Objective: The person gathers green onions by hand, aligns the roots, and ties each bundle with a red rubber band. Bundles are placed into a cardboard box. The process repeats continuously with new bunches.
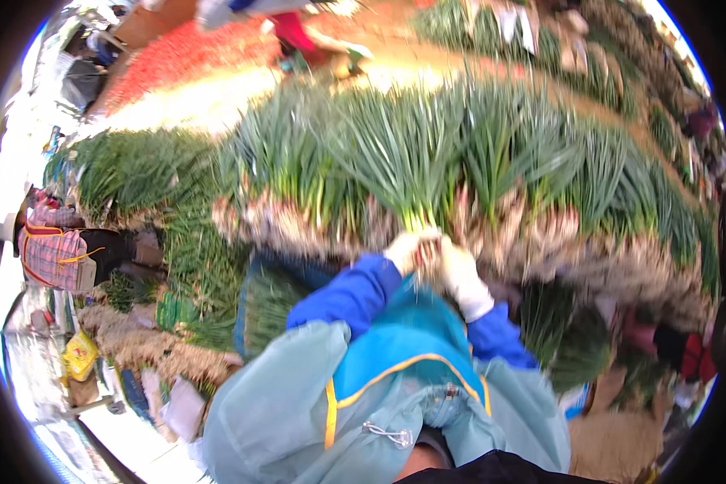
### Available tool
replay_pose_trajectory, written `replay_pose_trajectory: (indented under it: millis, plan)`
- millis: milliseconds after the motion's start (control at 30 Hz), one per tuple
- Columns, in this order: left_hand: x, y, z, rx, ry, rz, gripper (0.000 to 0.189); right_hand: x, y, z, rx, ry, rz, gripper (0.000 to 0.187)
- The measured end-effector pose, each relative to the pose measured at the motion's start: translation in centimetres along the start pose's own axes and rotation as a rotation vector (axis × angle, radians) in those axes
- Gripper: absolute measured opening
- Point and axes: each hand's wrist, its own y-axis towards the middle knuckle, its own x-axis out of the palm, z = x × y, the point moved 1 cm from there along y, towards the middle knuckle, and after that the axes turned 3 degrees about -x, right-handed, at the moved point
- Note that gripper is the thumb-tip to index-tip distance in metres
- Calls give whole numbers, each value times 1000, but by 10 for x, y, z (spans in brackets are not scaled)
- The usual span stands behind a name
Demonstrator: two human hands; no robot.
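Note:
A bunch of spring onions (416, 181) is held before my chest, its green leaves fanning away from me and its bulbs and roots toward me. Around the base of the bunch, my left hand (404, 253) in a pale glove grips from the left side. My right hand (460, 272), also in a whitish glove, closes on the same bulb end from the right. Reddish bulbs (428, 251) show between the hands. Just beyond, a long row of spring onions (302, 175) stands with pale roots along its near edge. Motion blurs parts of the hands and roots.
More spring onions (139, 163) lie at the left, and loose green leaves (202, 266) below them. A dark blue sheet (278, 272) lies near my left sleeve. A person in a plaid top (54, 245) is at far left, another in red (293, 33) beyond the row.

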Motion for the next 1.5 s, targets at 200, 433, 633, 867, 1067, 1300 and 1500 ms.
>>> replay_pose_trajectory:
  millis: [200, 433, 633, 867, 1067, 1300, 1500]
  plan:
    - [-31, -4, -3, -13, 32, -30, 17, -12, -22, 36, -86, 790, -312, 45]
    - [-44, -14, -14, -13, -88, -138, 39, 53, 64, 23, 528, 1592, -146, 45]
    - [-69, -20, -13, 2, -65, 28, 24, 85, 73, -5, 815, 2057, 44, 22]
    - [-49, -70, 17, 101, 135, -253, 36, 36, 45, 17, 427, 2101, -72, 24]
    - [-76, -64, 37, 119, 59, -145, 38, 18, -92, 114, 301, 380, -457, 26]
    - [-81, -9, -9, -56, -454, -253, 35, 37, 70, 83, 173, 84, 122, 36]
    - [-50, -32, -11, -79, -240, -19, 25, -17, 110, 65, 377, 121, -89, 39]
